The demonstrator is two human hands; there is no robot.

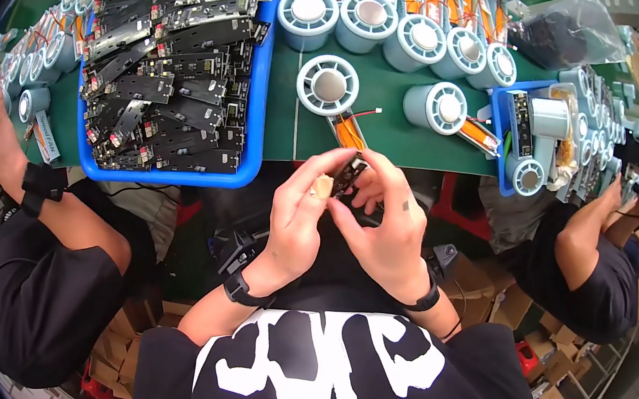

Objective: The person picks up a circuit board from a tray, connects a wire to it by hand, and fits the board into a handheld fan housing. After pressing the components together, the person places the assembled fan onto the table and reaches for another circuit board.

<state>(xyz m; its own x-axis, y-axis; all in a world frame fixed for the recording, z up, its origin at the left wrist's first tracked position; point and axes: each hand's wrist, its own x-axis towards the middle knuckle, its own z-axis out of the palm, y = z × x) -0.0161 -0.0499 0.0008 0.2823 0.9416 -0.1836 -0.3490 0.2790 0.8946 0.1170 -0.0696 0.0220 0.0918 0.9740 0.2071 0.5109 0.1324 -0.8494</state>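
Note:
Just off the near edge of the table, a small black circuit board (347,175) is held tilted between my two hands. My left hand (294,223) pinches it from the left, and a beige covering (322,186) shows at that hand's fingertip. On the other side my right hand (389,226) has its thumb and forefinger around the board; its lower fingers are curled. Right beyond my hands lies a pale blue ribbed fan housing (327,85), with an orange battery strip (347,133) and a thin wire with a white plug reaching toward me.
A blue tray (263,86) heaped with black circuit boards stands left of centre. Rows of pale blue housings (413,42) with orange batteries fill the far right. A smaller blue bin (503,143) holds parts. Co-workers sit left (47,276) and right (587,269).

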